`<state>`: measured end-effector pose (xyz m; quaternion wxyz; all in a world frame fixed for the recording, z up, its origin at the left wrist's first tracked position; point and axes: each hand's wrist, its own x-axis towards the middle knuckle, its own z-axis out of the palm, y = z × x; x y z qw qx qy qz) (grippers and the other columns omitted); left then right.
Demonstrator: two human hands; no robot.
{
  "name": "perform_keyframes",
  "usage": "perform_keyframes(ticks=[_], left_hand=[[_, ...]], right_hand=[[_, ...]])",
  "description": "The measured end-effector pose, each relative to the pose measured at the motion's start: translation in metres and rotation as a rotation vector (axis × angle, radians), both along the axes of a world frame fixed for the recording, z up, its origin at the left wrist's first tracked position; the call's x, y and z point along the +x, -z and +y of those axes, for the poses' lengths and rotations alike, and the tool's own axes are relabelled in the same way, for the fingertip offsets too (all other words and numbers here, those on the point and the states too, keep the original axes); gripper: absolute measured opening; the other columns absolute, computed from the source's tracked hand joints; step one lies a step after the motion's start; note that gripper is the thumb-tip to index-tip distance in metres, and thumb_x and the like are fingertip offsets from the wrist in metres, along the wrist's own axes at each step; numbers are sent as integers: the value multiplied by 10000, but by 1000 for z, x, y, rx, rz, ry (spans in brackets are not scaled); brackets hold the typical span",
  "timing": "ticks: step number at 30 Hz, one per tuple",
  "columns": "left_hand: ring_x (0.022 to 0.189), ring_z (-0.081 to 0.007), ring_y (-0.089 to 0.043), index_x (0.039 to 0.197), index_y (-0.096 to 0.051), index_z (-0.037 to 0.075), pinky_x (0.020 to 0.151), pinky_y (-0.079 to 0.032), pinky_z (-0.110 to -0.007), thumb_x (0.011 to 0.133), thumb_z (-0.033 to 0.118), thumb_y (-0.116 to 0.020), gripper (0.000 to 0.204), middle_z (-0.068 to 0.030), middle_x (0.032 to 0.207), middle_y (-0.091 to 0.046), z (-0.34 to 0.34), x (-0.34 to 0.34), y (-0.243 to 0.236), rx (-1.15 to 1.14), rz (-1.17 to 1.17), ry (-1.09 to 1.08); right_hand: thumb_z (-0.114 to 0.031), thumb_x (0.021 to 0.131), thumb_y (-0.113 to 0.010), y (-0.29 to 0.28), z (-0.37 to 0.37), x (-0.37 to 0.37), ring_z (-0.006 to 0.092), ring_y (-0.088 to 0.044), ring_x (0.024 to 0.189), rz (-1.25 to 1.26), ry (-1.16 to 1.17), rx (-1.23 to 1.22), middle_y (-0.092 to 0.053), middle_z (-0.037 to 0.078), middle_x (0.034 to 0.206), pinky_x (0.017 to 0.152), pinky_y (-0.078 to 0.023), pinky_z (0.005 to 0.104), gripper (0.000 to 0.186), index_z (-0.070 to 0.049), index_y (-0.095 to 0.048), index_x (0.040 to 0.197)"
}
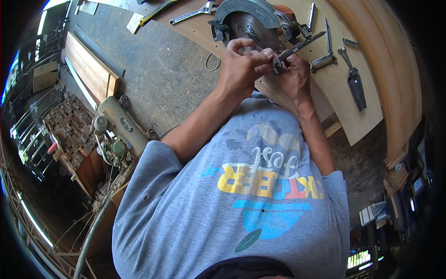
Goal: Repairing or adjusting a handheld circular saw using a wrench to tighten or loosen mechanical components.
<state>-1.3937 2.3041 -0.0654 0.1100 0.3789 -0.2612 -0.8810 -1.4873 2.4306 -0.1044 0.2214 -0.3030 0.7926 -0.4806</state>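
A circular saw (253,21) with a toothed disc blade, grey guard and orange body lies at the top of the work board, just beyond my hands. My right hand (296,78) is closed around a dark, bar-like metal part (301,45) with a rounded end near the thumb. My left hand (242,64) meets it from the left, thumb and index finger pinched together over that end. Whatever sits between the left fingertips is too small to make out. Both hands are close together in front of the saw blade.
On the board (357,125) lie a T-shaped socket wrench (327,55), a black-handled plier-like tool (356,88) and a short metal rod (311,16). An adjustable wrench (191,15) lies left of the saw. A tank compressor (121,122) and stacked wood blocks (69,125) stand at left.
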Motion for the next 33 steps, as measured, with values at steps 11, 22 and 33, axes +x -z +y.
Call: perform_keyframes(ticks=[11,22,33], left_hand=[[810,-146,-678,1011,-688,-1,777,-579,-245,817,-36,-754,209,-98,958,-707,-69,-25,25,-713,38,329],[801,-168,-652,1006,-685,34,700,-545,-256,772,-35,-766,258,-64,958,-663,-60,-14,60,-1524,220,175],[601,-169,-555,975,-584,43,530,-466,-292,813,-41,-701,217,-50,804,-598,-92,-16,54,-1605,243,318]], right_hand=[[-121,866,-714,-2,-4,4,192,-495,479,36,45,27,-652,85,634,476,-401,349,148,-24,-670,762],[-96,892,-702,11,-1,3,143,-472,525,34,63,62,-630,22,642,503,-383,292,130,-9,-685,797],[-118,913,-685,3,-2,5,125,-456,533,7,48,46,-596,10,618,507,-368,281,166,-8,-681,789]])
